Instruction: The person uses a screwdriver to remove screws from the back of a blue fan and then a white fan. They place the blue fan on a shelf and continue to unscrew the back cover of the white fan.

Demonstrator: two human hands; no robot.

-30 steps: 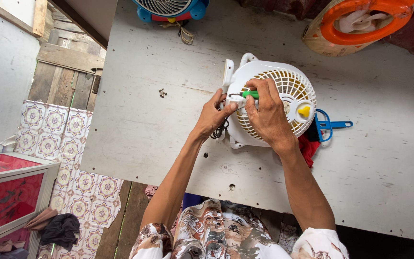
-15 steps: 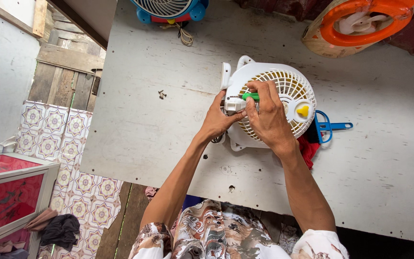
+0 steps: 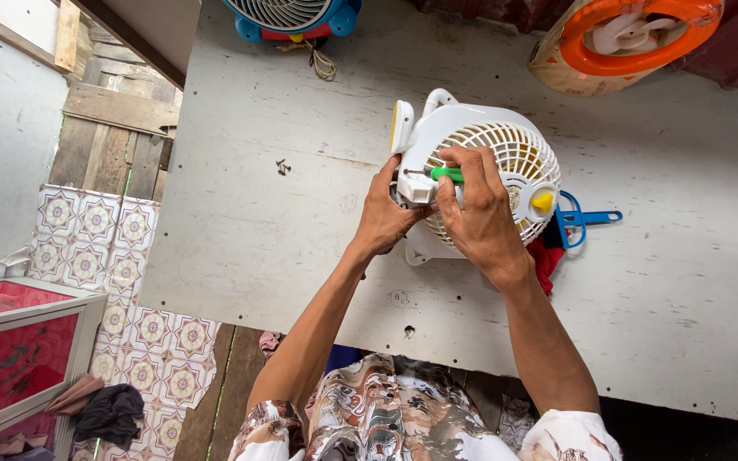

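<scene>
While both hands grip: left hand [image 3: 386,218] fan [image 3: 489,162] | right hand [image 3: 476,213] screwdriver [image 3: 446,174] | scuffed white table [image 3: 249,213], tiled floor [image 3: 130,256], perhaps screws [image 3: 283,166].

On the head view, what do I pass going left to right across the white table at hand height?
Small screws → left hand → green-handled screwdriver held by the right hand → white fan with yellow hub → blue tool.

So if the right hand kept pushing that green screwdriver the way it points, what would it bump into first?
The right hand holds the green screwdriver pointing leftward. Its tip already seems to sit at the white fan body's side, with the left hand right beside it. It would likely meet the fan casing first, though depth is unclear.
</scene>
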